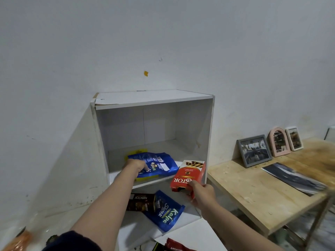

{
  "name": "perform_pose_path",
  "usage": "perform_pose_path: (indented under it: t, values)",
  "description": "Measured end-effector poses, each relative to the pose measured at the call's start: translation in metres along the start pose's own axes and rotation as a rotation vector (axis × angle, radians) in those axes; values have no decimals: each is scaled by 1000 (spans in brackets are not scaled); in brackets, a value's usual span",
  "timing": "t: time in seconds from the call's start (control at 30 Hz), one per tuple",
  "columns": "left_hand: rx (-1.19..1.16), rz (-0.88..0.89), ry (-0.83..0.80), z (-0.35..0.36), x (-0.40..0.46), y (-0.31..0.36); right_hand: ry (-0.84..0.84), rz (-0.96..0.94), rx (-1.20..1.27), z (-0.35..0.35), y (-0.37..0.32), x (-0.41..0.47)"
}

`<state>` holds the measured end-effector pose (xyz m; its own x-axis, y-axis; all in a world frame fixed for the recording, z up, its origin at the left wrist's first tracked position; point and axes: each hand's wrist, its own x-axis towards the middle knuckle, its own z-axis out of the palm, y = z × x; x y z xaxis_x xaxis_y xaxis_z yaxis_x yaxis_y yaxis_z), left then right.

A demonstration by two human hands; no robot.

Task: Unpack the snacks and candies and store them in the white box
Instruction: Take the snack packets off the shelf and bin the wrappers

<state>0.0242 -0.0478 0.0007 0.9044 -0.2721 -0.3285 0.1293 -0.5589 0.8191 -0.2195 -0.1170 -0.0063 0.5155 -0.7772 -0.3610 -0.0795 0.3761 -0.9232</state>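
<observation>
White box (pixel 101 134) — blue pouch (pixel 163 163) under left fingers (pixel 143 166), red carton (pixel 187 175) gripped right.

The white box (pixel 154 99) at centre holds a blue pouch (pixel 159 163) over a yellow packet (pixel 137 152). Lower down lie a blue pouch with green lettering (pixel 165 212) and a dark brown pack (pixel 141 201). A red carton (pixel 188 175) has white letters. At right, grey (pixel 253 151) and pink (pixel 279 142) frames stand on the pale wood table (pixel 253 192).

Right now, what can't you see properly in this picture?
Head view only:
- Yellow packet: mostly hidden under the blue foil pouch in the white box.
- Left hand: fingertips blurred on that pouch.
- Red cardboard wafer box: brand name partly covered by the right hand.
- Dark red packets: cut off by the bottom edge.
</observation>
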Motion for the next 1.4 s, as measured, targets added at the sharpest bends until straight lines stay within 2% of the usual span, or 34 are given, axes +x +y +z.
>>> perform_pose_path:
  t: [0.17,0.33,0.5,0.83,0.97,1.1,1.17,1.4]
  values:
    - [129,31,-135,10,-37,15,-7,20,6,-6,-5,-3]
    - [195,53,-174,20,-44,21,-46,31,-66,-6,-5,0]
    - [32,59,-101,30,-54,10,-69,47,-35,-8,-5,2]
    - [-302,213,-136,-1,-108,-55,-148,17,-145,-30,2,-31]
    - [-437,275,-63,-16,-152,-102,-194,-4,-215,-49,17,-51]
    - [-466,244,145,-34,-197,-153,-293,-12,-274,-50,32,-85]
    - [-473,216,262,-48,-218,-176,-335,-19,-280,-40,39,-103]
    - [-542,73,524,-122,-290,-262,-600,6,-351,20,78,-177]
